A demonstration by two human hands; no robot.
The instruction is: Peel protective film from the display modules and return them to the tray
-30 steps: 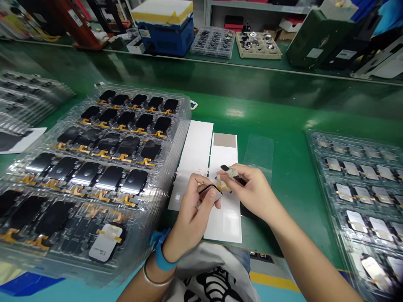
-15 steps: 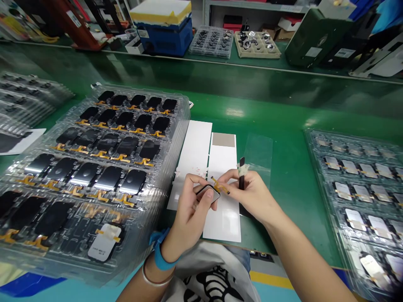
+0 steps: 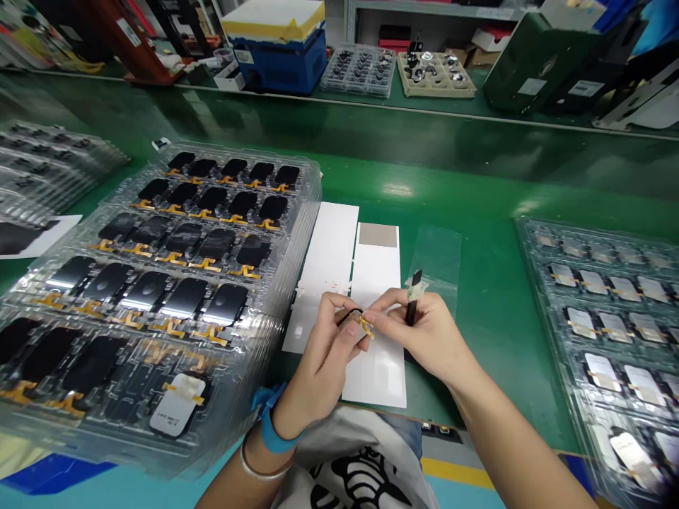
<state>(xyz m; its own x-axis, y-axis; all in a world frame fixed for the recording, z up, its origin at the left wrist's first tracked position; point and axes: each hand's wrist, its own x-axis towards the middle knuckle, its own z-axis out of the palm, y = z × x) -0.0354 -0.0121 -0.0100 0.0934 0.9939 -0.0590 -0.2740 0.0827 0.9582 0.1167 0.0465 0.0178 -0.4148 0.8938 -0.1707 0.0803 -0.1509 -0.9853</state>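
Observation:
My left hand (image 3: pixel 329 346) is closed around a small screen module (image 3: pixel 353 319), its thumb on top. An orange flex cable (image 3: pixel 365 324) lies folded over the module's upper right edge. The fingertips of my right hand (image 3: pixel 411 322) pinch at that cable, while a black tool (image 3: pixel 414 300) wrapped in whitish tape is held among the same hand's other fingers. Beneath the hands are two white strips, the left one (image 3: pixel 332 237) and the right one (image 3: pixel 378 276), which bears a grey rectangle near its top.
Stacked clear trays (image 3: pixel 302 226) of black screens with orange cables fill the left. Another tray (image 3: pixel 552 360) with silvery modules is at the right. A clear film (image 3: pixel 436 251) lies behind my right hand. The shelf holds a blue box (image 3: pixel 286 60) and a beige tray (image 3: pixel 438 88).
The orange cable, stretched out to the right before, is now folded back over the module. My right fingertips have moved closer to my left hand, and the black tool has tilted right.

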